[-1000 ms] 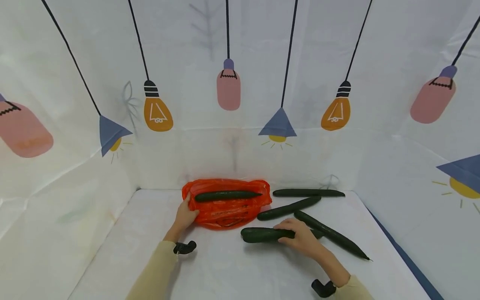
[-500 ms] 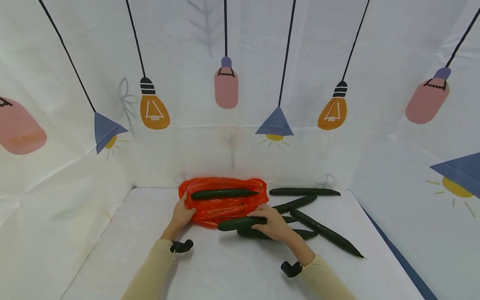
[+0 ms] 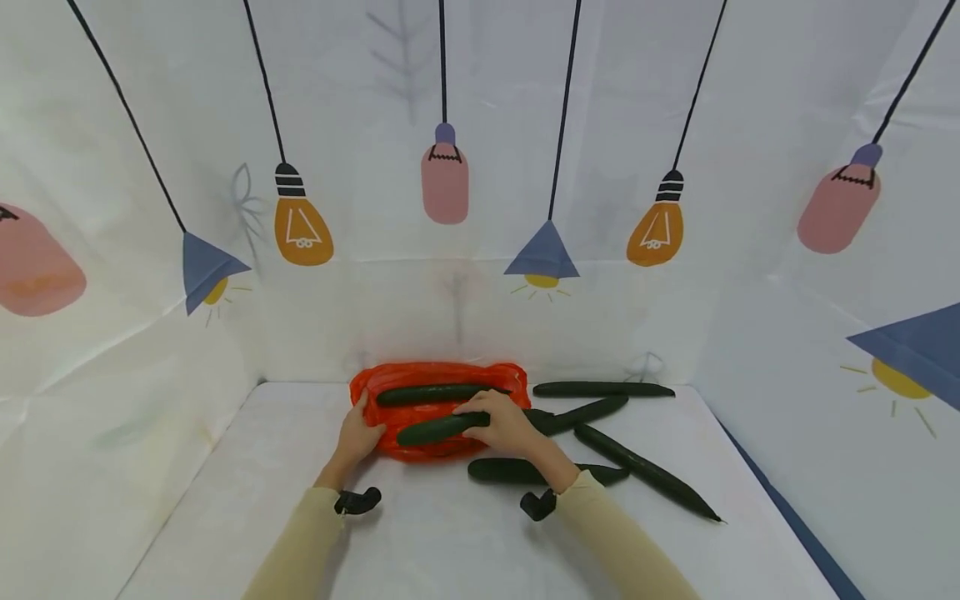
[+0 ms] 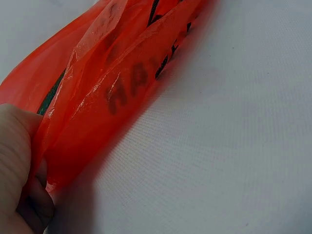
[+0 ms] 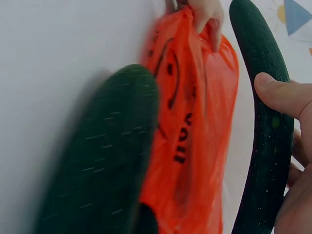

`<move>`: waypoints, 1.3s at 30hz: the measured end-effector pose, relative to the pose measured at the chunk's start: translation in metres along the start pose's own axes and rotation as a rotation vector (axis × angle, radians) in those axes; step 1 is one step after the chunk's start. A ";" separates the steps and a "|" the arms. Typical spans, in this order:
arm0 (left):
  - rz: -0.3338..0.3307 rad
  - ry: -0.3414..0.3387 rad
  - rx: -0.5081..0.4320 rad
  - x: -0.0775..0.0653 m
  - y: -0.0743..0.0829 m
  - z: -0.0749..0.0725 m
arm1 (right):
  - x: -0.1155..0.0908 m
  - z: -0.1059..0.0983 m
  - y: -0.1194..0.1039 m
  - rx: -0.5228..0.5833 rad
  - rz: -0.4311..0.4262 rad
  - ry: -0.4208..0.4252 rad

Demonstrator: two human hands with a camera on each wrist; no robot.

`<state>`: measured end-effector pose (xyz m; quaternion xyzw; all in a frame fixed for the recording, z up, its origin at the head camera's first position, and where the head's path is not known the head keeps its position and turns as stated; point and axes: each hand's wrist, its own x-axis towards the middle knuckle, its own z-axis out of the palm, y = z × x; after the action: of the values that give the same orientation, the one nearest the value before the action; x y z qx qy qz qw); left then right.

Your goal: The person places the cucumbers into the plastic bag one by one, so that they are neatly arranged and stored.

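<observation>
In the head view my left hand [image 3: 358,433] pinches the left edge of a red plastic bag [image 3: 427,453]; in the left wrist view the thumb [image 4: 14,146] and curled fingers hold the film. One cucumber [image 3: 416,396] lies along the bag, at its back; whether it is inside or on top I cannot tell. My right hand [image 3: 504,425] grips another cucumber [image 3: 438,429] around its middle, over the front of the bag. In the right wrist view the thumb lies across this held cucumber [image 5: 268,146], while another cucumber [image 5: 107,151] looms blurred close to the camera.
On the white table, right of the bag, lie more cucumbers: one at the back [image 3: 603,389], one slanting [image 3: 600,410], one pointing toward the front right [image 3: 652,475]. Another cucumber [image 3: 510,471] lies under the right wrist. White printed sheets [image 3: 480,317] enclose the table.
My right hand has lifted one cucumber from beside another at the front and carried it left and back over the bag. The left hand keeps hold of the bag's edge.
</observation>
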<state>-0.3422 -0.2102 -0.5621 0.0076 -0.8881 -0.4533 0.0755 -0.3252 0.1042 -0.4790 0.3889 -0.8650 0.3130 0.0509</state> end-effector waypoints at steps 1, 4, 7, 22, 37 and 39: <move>0.002 0.006 -0.008 0.000 -0.001 0.001 | 0.004 0.000 0.000 0.010 0.002 -0.002; 0.016 0.019 -0.025 0.001 -0.001 0.007 | 0.014 -0.003 0.002 0.032 0.014 -0.006; 0.029 0.024 -0.047 0.002 0.000 0.012 | 0.024 -0.006 0.004 0.027 0.024 -0.004; 0.078 0.047 -0.028 -0.009 -0.003 0.023 | 0.065 0.019 0.012 0.053 0.095 -0.054; 0.067 0.026 -0.033 -0.006 -0.002 -0.001 | 0.104 0.035 0.005 0.056 0.114 -0.095; 0.072 0.031 -0.039 -0.005 -0.003 0.001 | 0.104 0.036 0.007 0.048 0.124 -0.087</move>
<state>-0.3373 -0.2105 -0.5655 -0.0188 -0.8776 -0.4672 0.1056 -0.3967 0.0197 -0.4768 0.3488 -0.8810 0.3192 -0.0155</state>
